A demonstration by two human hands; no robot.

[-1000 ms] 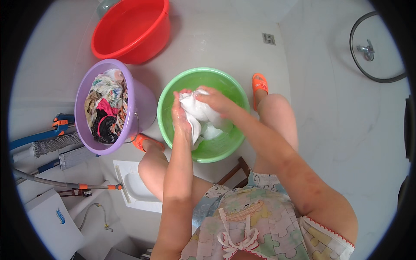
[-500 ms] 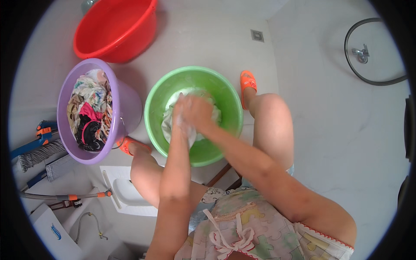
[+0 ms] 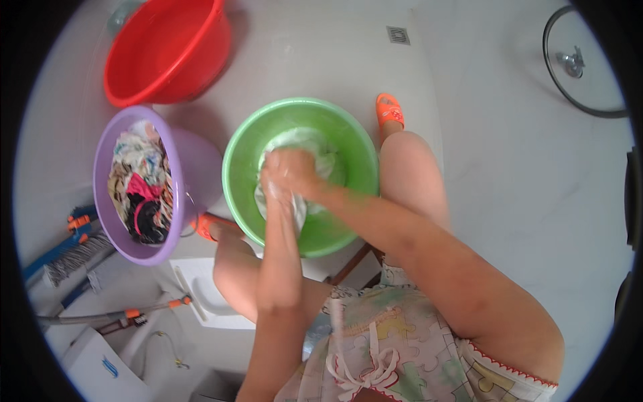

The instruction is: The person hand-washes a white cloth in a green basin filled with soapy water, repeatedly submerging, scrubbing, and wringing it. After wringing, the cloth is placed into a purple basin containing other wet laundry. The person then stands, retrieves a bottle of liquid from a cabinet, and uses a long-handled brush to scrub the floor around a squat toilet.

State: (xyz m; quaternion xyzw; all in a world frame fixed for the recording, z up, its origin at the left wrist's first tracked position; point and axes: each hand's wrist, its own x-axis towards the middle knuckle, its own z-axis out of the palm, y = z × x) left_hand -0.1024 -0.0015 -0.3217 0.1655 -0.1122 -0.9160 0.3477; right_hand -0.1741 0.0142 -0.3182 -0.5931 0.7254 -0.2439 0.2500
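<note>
White cloth (image 3: 303, 138), lifted earlier, now bunches under left hand (image 3: 273, 181) and right hand (image 3: 297, 167). Both clench it; rubbing seems underway.

Right hand (image 3: 293, 166) is blurred and covers most of the left hand (image 3: 275, 189); the fingers' hold on the white cloth (image 3: 305, 139) cannot be determined. Part of the cloth is hidden beneath both hands. Forearms obscure part of the green basin (image 3: 299, 102). The red basin (image 3: 209, 72) is cut off by the upper edge and hides part of a pale container (image 3: 123, 18). Garments in the purple bucket (image 3: 201, 161) overlap; individual pieces cannot be separated. The dark hose (image 3: 557, 84) runs out of view at right.
</note>
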